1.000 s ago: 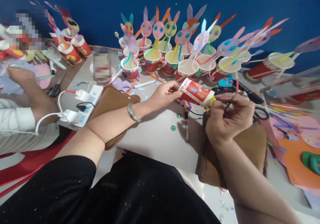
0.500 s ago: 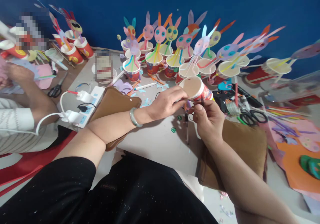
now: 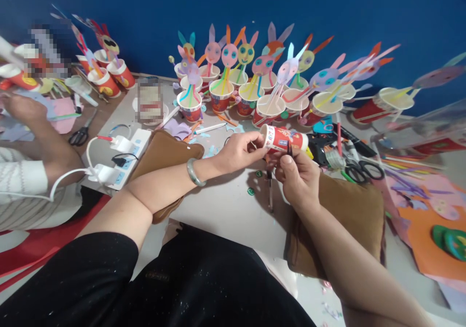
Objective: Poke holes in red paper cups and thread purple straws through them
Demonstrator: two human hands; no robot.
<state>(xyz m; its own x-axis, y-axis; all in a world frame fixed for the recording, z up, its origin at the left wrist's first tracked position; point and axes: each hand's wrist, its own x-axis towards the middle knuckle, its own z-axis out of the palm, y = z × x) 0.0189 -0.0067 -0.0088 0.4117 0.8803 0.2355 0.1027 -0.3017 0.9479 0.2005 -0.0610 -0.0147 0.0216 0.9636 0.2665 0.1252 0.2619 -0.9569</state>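
My left hand (image 3: 242,151) pinches the end of a red-and-white paper cup (image 3: 278,135) between thumb and fingers. The cup lies on its side in the air, printed wall toward me. Close against its near side, my right hand (image 3: 300,176) is closed around a dark pointed tool (image 3: 289,148). Only the tool's thin tip shows, so its exact kind is unclear. Whether the right fingers also touch the cup cannot be made out. Below the hands, a thin dark stick-like tool (image 3: 270,196) lies on the table near small green round pieces (image 3: 251,191).
Paper cups with rabbit-faced straw figures (image 3: 221,96) line the blue wall. Brown cushions (image 3: 349,225) lie under my forearms. Black-handled scissors (image 3: 364,170) and a black glue gun (image 3: 322,147) are at right. A power strip (image 3: 127,162) and another person's arm (image 3: 54,137) are at left.
The cup has turned in my left hand: its round end faced me before, and now its printed side does. The right hand and its tool stay close by.
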